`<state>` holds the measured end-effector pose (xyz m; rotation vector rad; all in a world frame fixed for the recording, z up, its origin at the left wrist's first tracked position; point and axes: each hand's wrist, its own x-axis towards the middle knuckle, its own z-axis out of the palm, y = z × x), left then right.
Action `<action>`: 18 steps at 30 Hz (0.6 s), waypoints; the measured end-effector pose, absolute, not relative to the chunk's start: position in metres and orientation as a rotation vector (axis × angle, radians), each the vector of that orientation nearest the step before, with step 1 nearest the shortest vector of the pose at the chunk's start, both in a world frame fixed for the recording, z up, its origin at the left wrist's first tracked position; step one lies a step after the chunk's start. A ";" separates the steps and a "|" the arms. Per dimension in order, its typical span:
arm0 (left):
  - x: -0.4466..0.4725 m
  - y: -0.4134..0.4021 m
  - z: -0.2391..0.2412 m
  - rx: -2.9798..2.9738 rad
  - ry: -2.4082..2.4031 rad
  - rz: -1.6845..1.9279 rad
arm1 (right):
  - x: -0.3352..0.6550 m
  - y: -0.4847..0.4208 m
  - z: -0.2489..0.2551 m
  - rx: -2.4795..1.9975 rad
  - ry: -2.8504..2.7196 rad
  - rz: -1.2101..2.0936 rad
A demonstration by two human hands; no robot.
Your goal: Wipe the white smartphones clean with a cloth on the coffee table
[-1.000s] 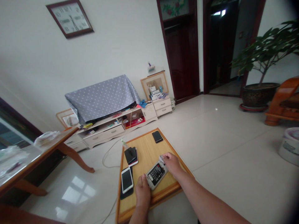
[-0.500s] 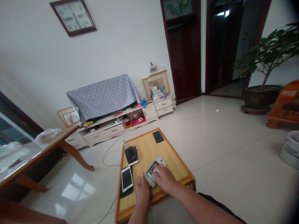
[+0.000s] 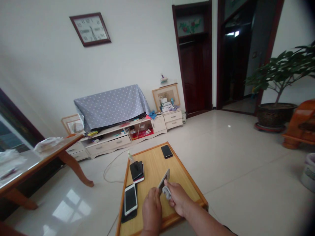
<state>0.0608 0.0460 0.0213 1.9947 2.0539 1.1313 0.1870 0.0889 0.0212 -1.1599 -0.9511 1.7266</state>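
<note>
A smartphone (image 3: 164,179), tipped up nearly edge-on, is gripped along its near side by my left hand (image 3: 152,207), whose fingers are closed. My right hand (image 3: 179,198) pinches a crumpled light grey cloth (image 3: 167,192) right against the phone's right-hand face. Both hands are over the near part of a low wooden table (image 3: 154,160). To their left a white-framed phone (image 3: 130,199) lies on a dark one. Behind that is a small pile of dark phones (image 3: 136,169). One black phone (image 3: 166,151) lies alone near the far edge.
A small clear bottle (image 3: 130,156) stands at the table's far left corner. A cable (image 3: 104,173) runs over the floor beside it. Further off are a cloth-covered television cabinet (image 3: 110,144), a wooden bench-like table (image 3: 71,164), a potted plant (image 3: 275,113) and a bucket (image 3: 309,173).
The phone has been turned from lying tilted with its battery side showing to nearly edge-on. My right hand now shows the grey cloth. The view has tilted up slightly.
</note>
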 end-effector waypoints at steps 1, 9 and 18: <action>0.062 0.045 0.019 2.133 2.052 1.069 | 0.189 0.090 0.023 -1.138 -0.932 1.757; 0.061 0.044 0.017 2.740 1.868 0.723 | 0.199 0.105 0.015 -1.213 -0.828 1.813; 0.074 0.063 0.014 2.121 2.109 0.775 | 0.216 0.115 0.007 -1.236 -0.944 1.697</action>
